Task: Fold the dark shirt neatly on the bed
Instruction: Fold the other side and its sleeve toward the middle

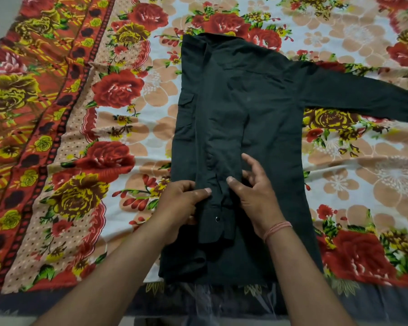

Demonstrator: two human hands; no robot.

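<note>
The big bed sheet with red and yellow flowers (118, 90) is spread flat, and the soft dark cloth shirt (257, 109) is laid on it, one sleeve folded in. It looks light and floppy. The cuff (216, 222) is pinched by the left hand (179, 205); the right hand (257, 196) is spread open beside it.

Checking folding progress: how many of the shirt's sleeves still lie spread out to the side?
1: the right sleeve stretches across the bedsheet. The other sleeve is folded in.
</note>
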